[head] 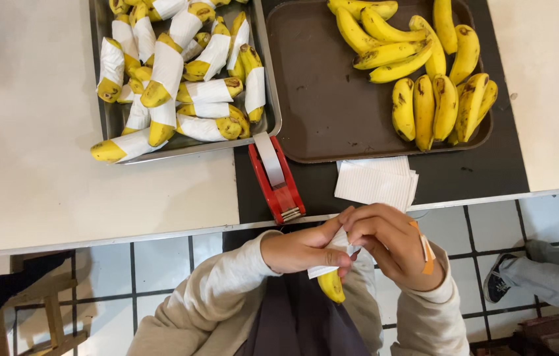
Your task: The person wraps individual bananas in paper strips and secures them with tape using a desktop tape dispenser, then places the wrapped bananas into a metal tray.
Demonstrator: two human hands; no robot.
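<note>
Seen from the head camera, a banana (331, 285) half wrapped in white paper (332, 254) is gripped by the closed left hand (306, 250) and right hand (388, 245) below the table edge. Behind them are set a red tape dispenser (277, 177), a paper stack (376, 182), a metal tray (267, 72) of wrapped bananas and a brown tray (319, 99) of bare ones.

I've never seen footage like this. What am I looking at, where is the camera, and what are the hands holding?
The one camera sits on a person's head, looking down at their own bare hands. The left hand and right hand together grip a yellow banana partly wrapped in white paper. On the table: a metal tray of paper-wrapped bananas, a brown plastic tray of unwrapped bananas, a red tape dispenser and a stack of white paper sheets.
</note>
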